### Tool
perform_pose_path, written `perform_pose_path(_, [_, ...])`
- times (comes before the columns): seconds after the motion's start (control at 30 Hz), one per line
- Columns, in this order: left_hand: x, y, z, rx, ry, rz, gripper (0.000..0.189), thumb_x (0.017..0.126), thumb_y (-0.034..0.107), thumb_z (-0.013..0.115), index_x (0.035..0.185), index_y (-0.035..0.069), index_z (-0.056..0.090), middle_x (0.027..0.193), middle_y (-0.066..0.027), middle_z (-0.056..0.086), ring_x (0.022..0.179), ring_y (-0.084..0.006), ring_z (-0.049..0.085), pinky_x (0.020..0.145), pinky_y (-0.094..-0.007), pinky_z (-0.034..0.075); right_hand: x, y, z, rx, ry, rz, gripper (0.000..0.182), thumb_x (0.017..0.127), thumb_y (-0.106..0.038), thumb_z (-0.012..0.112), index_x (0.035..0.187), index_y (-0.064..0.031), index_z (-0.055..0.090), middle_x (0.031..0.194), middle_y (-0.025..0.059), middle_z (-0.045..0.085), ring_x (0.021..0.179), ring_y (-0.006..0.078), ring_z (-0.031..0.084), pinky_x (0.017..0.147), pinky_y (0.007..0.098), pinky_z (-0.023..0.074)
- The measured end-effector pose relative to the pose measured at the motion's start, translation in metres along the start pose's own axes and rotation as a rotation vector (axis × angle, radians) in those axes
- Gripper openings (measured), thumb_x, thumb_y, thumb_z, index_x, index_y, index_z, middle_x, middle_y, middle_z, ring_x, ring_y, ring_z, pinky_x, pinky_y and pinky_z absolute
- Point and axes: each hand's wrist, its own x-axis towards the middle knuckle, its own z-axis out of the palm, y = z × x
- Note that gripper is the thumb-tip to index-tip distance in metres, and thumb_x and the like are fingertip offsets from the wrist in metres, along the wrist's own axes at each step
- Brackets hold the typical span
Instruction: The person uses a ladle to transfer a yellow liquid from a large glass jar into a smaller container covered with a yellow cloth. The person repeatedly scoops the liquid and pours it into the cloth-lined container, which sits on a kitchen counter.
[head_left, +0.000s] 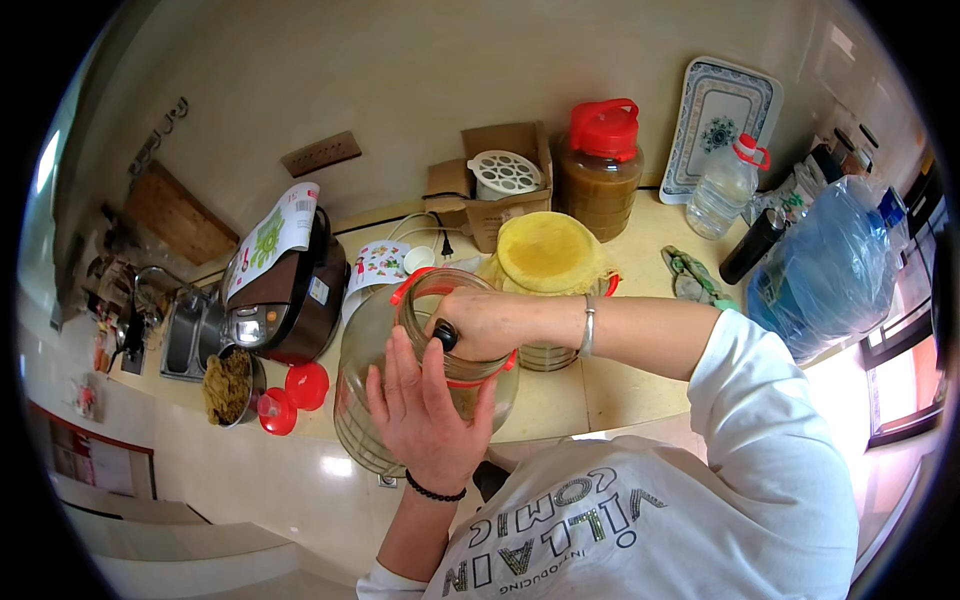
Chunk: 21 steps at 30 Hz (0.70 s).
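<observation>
A large, wide glass jar (360, 360) with a red plastic ring at its neck stands at the counter's front edge. My left hand (431, 416) holds its near side, palm against the glass and fingertips up at the rim. My right hand (476, 326) reaches into the mouth, closed around a tool with a black handle (445, 334); the handle's rounded end shows at the fist, and the rest is hidden. Just behind, a second jar has a yellow cloth (546, 251) over its top. To the left, two red lids (306, 385) lie near a metal bowl (259, 379) of brownish, mushy matter (226, 386).
Behind the jars stand a red-lidded jar of brown liquid (600, 187) and an open cardboard box (491, 217). A brown rice cooker (289, 300) is at left, beyond it a sink (187, 326). At right are a clear bottle (721, 191), a black flask (752, 246) and a big blue water jug (821, 266).
</observation>
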Motion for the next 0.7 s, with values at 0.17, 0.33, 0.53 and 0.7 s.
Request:
perform_pose_path(0.17, [0.0, -0.002, 0.0, -0.015, 0.009, 0.004, 0.077, 0.079, 0.037, 0.079, 0.139, 0.003, 0.045, 0.147, -0.0246, 0.045, 0.134, -0.0371, 0.048, 0.11, -0.0569, 0.033, -0.006, -0.021, -0.021, 0.476, -0.021, 0.356, 0.018, 0.086, -0.022, 0.068, 0.093, -0.005, 0.07, 0.07, 0.0075, 0.068, 0.058, 0.0136, 0.067, 0.049, 0.0281, 0.0537])
perform_pose_path(0.33, [-0.001, -0.004, 0.001, -0.009, 0.006, 0.01, 0.077, 0.08, 0.038, 0.078, 0.14, 0.004, 0.043, 0.148, -0.0253, 0.045, 0.133, -0.0376, 0.048, 0.11, -0.057, 0.033, -0.015, -0.017, -0.029, 0.724, 0.04, 0.46, 0.026, 0.087, -0.025, 0.071, 0.097, -0.0014, 0.07, 0.077, 0.0085, 0.071, 0.058, 0.0128, 0.069, 0.049, 0.0243, 0.0545])
perform_pose_path(0.53, [-0.001, -0.004, 0.0, -0.004, -0.002, 0.012, 0.077, 0.081, 0.038, 0.078, 0.14, 0.004, 0.042, 0.148, -0.0257, 0.044, 0.133, -0.0382, 0.048, 0.11, -0.0568, 0.033, -0.043, -0.019, -0.043, 0.872, 0.308, 0.385, 0.03, 0.087, -0.026, 0.069, 0.091, 0.0036, 0.07, 0.071, 0.0119, 0.07, 0.058, 0.0156, 0.071, 0.047, 0.0238, 0.0541])
perform_pose_path(0.7, [0.001, -0.004, 0.002, -0.013, 0.01, 0.014, 0.077, 0.08, 0.037, 0.078, 0.14, 0.004, 0.042, 0.148, -0.0256, 0.044, 0.133, -0.0381, 0.049, 0.11, -0.0563, 0.033, -0.07, -0.038, -0.068, 0.834, 0.465, 0.388, 0.027, 0.09, -0.022, 0.066, 0.09, 0.0041, 0.07, 0.069, 0.0105, 0.07, 0.054, 0.0135, 0.068, 0.045, 0.0226, 0.052])
